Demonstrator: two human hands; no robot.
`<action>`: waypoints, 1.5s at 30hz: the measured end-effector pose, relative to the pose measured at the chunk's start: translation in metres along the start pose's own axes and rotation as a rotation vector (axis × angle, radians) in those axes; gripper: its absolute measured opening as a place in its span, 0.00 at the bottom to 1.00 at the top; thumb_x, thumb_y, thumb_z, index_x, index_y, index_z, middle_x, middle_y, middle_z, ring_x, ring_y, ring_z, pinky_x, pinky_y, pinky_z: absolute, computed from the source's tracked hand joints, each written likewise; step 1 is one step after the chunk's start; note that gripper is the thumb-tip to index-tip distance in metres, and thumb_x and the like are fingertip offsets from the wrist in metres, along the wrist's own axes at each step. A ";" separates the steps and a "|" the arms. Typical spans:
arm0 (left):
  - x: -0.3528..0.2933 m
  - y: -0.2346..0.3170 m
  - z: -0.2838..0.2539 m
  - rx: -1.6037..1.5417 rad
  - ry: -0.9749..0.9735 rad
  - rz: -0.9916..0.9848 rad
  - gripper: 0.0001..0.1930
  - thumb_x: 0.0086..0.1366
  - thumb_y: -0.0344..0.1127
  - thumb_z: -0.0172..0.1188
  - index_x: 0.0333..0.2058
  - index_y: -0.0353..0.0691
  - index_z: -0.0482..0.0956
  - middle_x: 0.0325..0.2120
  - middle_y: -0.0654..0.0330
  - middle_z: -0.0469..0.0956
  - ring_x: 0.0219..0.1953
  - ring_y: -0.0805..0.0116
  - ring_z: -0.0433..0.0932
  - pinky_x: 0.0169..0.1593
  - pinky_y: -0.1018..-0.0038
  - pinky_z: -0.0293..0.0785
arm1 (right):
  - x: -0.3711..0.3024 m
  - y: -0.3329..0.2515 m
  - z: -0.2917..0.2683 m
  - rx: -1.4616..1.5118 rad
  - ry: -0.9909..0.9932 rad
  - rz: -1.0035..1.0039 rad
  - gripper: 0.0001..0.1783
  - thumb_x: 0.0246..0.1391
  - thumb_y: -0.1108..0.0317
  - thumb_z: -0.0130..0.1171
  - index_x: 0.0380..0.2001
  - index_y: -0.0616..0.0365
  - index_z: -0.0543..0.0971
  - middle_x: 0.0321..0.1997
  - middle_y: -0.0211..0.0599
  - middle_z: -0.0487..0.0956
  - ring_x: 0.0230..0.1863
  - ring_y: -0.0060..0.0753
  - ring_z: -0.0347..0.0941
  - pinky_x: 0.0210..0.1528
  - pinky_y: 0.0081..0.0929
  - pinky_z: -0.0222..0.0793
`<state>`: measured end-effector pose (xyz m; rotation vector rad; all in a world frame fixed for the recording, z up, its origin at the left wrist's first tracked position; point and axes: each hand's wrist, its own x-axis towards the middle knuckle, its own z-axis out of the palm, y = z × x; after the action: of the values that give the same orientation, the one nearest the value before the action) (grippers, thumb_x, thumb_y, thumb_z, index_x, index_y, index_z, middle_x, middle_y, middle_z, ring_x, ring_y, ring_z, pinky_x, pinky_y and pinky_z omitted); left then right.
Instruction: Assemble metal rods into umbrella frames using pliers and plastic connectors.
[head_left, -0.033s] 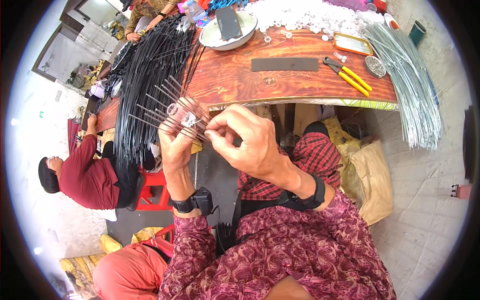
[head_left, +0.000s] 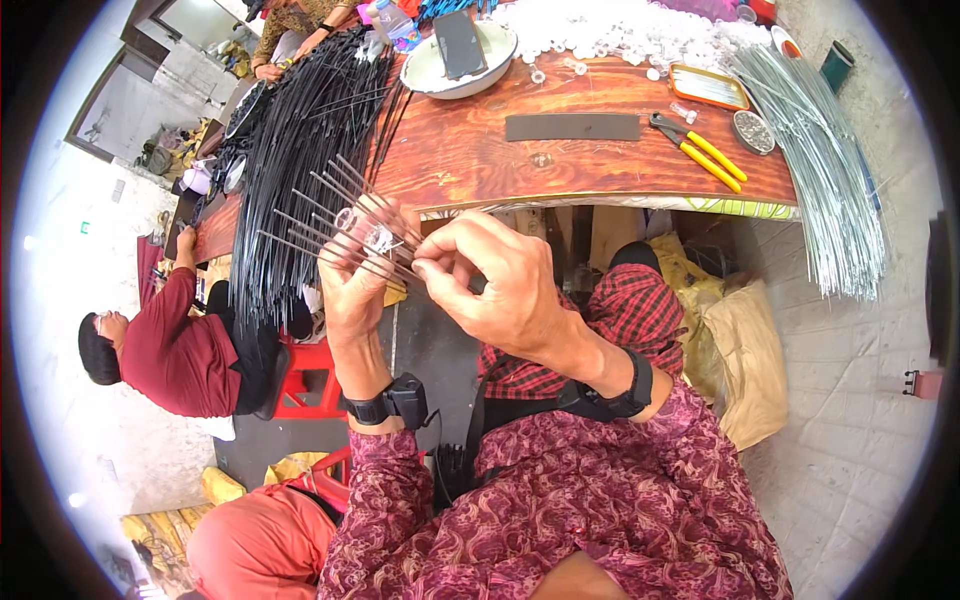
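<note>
My left hand [head_left: 352, 298] is closed around a cluster of thin dark rods [head_left: 305, 222], which fan out toward the upper left. Small clear plastic pieces [head_left: 380, 241] sit among the rods between my fingers. Just right of them, my right hand [head_left: 500, 282] pinches with thumb and forefinger at the rods' near ends. Its fingertips hide exactly what they grip. Both hands are raised in front of the table's near edge, above my lap.
The wooden table [head_left: 450, 165] bears a dark flat strip [head_left: 572, 127], yellow-handled pliers [head_left: 705, 155], a white bowl [head_left: 445, 88] with a phone-like slab, and many clear plastic parts [head_left: 610, 30]. Black rods [head_left: 300, 150] lie left, silvery wires [head_left: 825, 170] right. A co-worker [head_left: 180, 350] sits left.
</note>
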<state>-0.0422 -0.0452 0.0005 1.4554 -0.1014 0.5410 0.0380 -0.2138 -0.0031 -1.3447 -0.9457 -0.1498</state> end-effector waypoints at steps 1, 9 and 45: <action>0.002 -0.001 0.002 0.006 0.002 -0.004 0.33 0.53 0.36 0.69 0.53 0.25 0.66 0.51 0.50 0.67 0.52 0.58 0.72 0.60 0.59 0.66 | 0.001 0.002 0.001 0.007 0.001 0.003 0.06 0.47 0.73 0.63 0.27 0.56 0.75 0.24 0.31 0.77 0.21 0.26 0.77 0.21 0.24 0.71; 0.006 0.002 0.001 -0.033 0.122 -0.015 0.31 0.52 0.38 0.68 0.51 0.26 0.68 0.40 0.47 0.78 0.41 0.60 0.79 0.47 0.67 0.76 | 0.011 -0.005 -0.005 0.029 -0.015 0.064 0.11 0.47 0.70 0.65 0.34 0.56 0.76 0.27 0.34 0.77 0.20 0.29 0.74 0.22 0.27 0.69; 0.002 0.015 0.017 0.005 0.003 -0.015 0.18 0.50 0.38 0.70 0.35 0.33 0.75 0.31 0.61 0.75 0.35 0.70 0.74 0.42 0.75 0.70 | 0.024 0.004 -0.023 0.033 -0.194 -0.142 0.04 0.44 0.74 0.60 0.25 0.61 0.75 0.22 0.39 0.75 0.22 0.33 0.73 0.26 0.28 0.68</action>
<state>-0.0423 -0.0607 0.0170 1.4589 -0.0868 0.5320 0.0670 -0.2224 0.0111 -1.2781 -1.2031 -0.1129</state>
